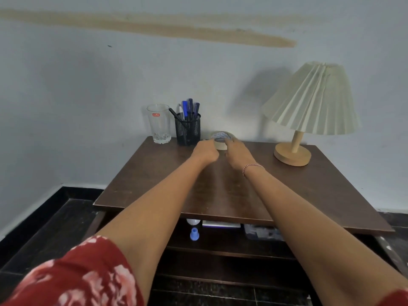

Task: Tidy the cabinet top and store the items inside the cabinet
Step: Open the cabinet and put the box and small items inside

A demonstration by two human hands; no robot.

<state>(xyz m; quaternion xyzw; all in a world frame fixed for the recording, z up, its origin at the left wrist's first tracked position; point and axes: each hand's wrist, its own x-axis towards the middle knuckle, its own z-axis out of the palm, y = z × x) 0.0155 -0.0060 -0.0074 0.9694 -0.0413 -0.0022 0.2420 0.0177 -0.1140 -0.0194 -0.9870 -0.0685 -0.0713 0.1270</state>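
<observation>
Fingers [230, 141] of right hand [237, 154] curl round tape roll [220, 138]; left hand [204, 152] fingers curled, pinching its left edge. Roll at back of worktop [154, 184], beside pen holder [187, 131].

1. Tape roll [220, 140]: beige, hole facing up, at frame centre on the dark brown cabinet top [220, 188]. Your left hand [205, 152] and right hand [237, 152] curl against its two sides.
2. Glass [159, 123]: clear, red label, upright, left of centre at the top's back edge.
3. Pen holder [187, 131]: black mesh, upright, just right of the glass, with blue and black pens standing in it.
</observation>
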